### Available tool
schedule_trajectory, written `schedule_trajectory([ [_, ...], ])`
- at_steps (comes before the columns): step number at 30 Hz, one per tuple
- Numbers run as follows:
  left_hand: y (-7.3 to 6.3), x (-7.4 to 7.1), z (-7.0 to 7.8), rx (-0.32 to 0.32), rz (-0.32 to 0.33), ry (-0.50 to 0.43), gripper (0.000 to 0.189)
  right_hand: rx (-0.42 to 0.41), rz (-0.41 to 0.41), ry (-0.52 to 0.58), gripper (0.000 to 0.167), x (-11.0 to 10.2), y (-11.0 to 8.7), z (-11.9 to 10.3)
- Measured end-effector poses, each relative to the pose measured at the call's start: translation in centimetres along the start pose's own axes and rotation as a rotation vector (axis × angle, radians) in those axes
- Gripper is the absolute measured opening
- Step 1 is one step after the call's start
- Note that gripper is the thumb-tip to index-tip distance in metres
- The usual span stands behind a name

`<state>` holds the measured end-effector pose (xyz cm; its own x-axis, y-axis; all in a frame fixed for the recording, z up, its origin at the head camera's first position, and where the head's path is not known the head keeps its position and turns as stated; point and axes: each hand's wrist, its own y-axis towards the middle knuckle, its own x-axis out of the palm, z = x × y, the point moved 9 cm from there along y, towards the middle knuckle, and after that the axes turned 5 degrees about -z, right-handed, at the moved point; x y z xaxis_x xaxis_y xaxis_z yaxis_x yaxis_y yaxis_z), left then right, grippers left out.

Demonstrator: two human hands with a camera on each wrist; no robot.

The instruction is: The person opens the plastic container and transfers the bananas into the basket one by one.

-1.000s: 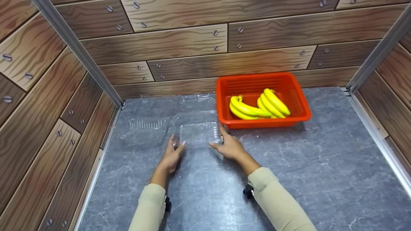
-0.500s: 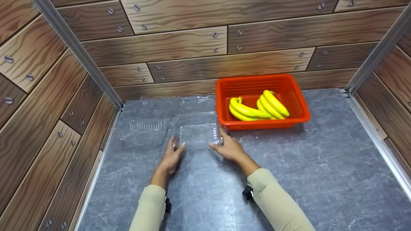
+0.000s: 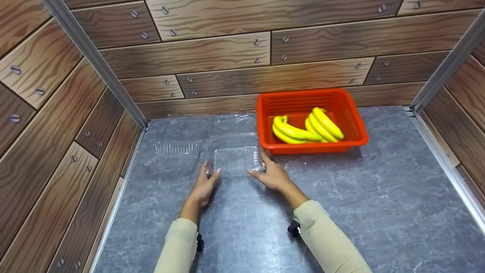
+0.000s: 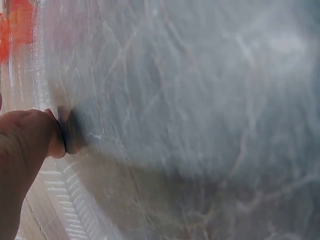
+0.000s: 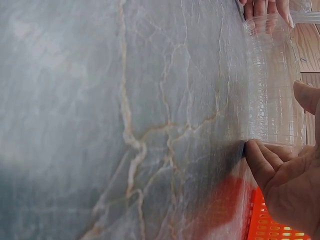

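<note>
A clear plastic clamshell box point(image 3: 237, 158) sits on the grey marbled surface between my hands. My left hand point(image 3: 203, 186) holds its left side, the thumb at the near corner. On the opposite side, my right hand point(image 3: 273, 175) grips it with the thumb near the front and the fingers along the side. The right wrist view has the right hand point(image 5: 290, 175) at one end of the ribbed clear box point(image 5: 272, 85), with left fingers visible through the plastic at the other end. Only part of the left hand point(image 4: 25, 140) appears in the left wrist view.
A red basket point(image 3: 312, 148) with two bunches of bananas point(image 3: 295, 131) stands just behind and right of the box, by the wooden-patterned back wall point(image 3: 223, 85). More clear ribbed plastic point(image 3: 174, 148) lies to the left, its outline hard to see. Walls with metal edges enclose both sides.
The head view shifts slightly. Both hands stay at the sides of the clear box, and nothing else visibly moves.
</note>
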<state>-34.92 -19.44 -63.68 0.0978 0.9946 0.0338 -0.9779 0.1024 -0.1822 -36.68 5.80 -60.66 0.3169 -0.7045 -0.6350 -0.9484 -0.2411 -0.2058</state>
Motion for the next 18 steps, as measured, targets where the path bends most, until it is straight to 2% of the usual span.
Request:
schedule_trajectory([
  [8, -0.16, -0.34, 0.13, 0.005, 0.01, 0.0, 0.08, -0.001, 0.001, -0.004, 0.103, 0.14, 0.2, -0.26],
  [18, -0.13, 0.09, 0.16, 0.001, -0.006, 0.003, 0.08, 0.003, 0.015, -0.002, 0.103, -0.11, 0.11, 0.25],
])
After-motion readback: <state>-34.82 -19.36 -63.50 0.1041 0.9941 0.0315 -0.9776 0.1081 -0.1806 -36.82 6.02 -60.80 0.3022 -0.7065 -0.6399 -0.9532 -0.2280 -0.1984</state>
